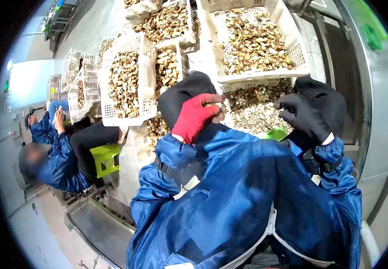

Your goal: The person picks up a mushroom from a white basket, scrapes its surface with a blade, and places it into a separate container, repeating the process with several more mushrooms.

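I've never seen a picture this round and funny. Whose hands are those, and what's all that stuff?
The camera sits on a person's head, looking down, so you see their own blue jacket and two gloved hands. The left hand wears a red glove and is curled shut; whatever it pinches is too small to tell. The right hand, in a black glove with bent fingers, hovers by a heap of small brownish pieces. White crates hold more. Another person in blue sits at the left.

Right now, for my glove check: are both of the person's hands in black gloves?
No: the left hand wears a red glove, and only the right hand wears a black one.
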Motion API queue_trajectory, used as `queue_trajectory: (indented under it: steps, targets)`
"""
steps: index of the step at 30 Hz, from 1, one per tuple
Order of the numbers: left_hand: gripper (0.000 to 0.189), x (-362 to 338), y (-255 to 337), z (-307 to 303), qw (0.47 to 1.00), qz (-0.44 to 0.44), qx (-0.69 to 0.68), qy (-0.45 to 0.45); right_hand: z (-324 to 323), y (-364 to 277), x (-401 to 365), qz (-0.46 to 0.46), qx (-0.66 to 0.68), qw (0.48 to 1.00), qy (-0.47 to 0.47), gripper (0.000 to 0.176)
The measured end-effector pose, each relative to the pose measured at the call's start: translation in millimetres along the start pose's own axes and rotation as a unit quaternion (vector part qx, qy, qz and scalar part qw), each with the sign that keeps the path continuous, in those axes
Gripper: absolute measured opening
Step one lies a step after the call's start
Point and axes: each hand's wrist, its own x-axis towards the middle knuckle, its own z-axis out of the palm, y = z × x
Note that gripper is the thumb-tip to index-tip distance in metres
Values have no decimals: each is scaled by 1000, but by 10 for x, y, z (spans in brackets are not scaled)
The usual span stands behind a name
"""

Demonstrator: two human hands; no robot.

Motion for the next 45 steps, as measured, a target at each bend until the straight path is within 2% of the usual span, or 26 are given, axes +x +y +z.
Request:
queue_trajectory:
  steps: [4,7,9,10,11,12,13,14,15,17,19,21,23,25,27,28,30,33,35,37,39,40,41,42,44,45]
  targets:
    - [25,124,7,88,997,-35,51,-36,-61,-29,-37,-10,-36,999,16,23]
    - [20,290,68,75,998,-62,3,-20,-62,1,-94,-90,18,984,150,19]
    - [18,484,274,-71,997,-23,-42,-55,-79,183,-76,-52,15,993,106,19]
    - [20,564,428,-247,995,72,-72,-14,-167,81,-143,-11,7,997,80,21]
    - [25,727,619,-532,963,213,165,14,-215,81,-160,25,2,998,56,22]
    - [29,888,808,-816,855,331,383,109,-279,55,-179,25,-9,998,57,22]
    - [36,976,1163,-966,923,331,177,91,-302,108,-202,18,-9,997,73,23]
    - [45,1062,1517,-1115,938,337,-43,73,-309,174,-213,10,-9,996,88,23]
    - [52,1166,1697,-1295,903,299,-306,41,-313,245,-220,2,-9,995,101,23]
    - [62,1354,1763,-1249,922,281,-187,191,-365,293,-256,-8,10,991,133,22]
    - [56,1387,1569,-748,948,216,-88,218,-324,383,-260,-8,76,981,178,23]
    - [43,1712,1152,-844,985,137,35,101,-372,429,-269,5,122,980,158,24]
    - [33,1668,974,-11,989,62,124,46,-409,492,-222,-10,172,972,163,23]
    - [32,1907,742,245,986,-27,156,-49,-510,508,-192,-22,144,972,185,21]
    - [32,2142,648,556,968,-64,223,-95,-655,452,-252,-25,144,960,238,20]
    - [32,2275,622,682,964,-88,231,-102,-798,387,-279,-27,93,961,260,19]
    - [34,2623,513,794,955,-119,253,-99,-859,553,-240,13,83,967,241,14]
    - [40,3219,202,751,944,-169,259,-116,-870,768,-190,56,180,947,260,10]
    - [45,3474,76,804,919,-170,335,-121,-823,867,-184,80,280,913,285,9]
    - [59,3681,-51,817,865,-144,453,-162,-844,977,-163,100,264,914,293,11]
    - [66,3853,-257,761,804,-45,578,-132,-938,1052,-144,120,177,937,278,14]
    - [67,3937,-370,759,768,26,635,-83,-985,1074,-134,134,155,942,267,16]
    - [68,3864,-232,886,768,-9,635,-90,-1022,1055,-107,159,177,937,254,17]
    - [79,3752,-66,1027,816,-130,546,-139,-1060,1051,-88,183,199,932,240,18]
    - [96,3886,-393,933,804,-107,571,-123,-1135,1089,-66,183,116,950,227,19]
    - [103,3775,-268,1175,780,-130,595,-142,-1123,1114,-66,179,117,950,227,20]
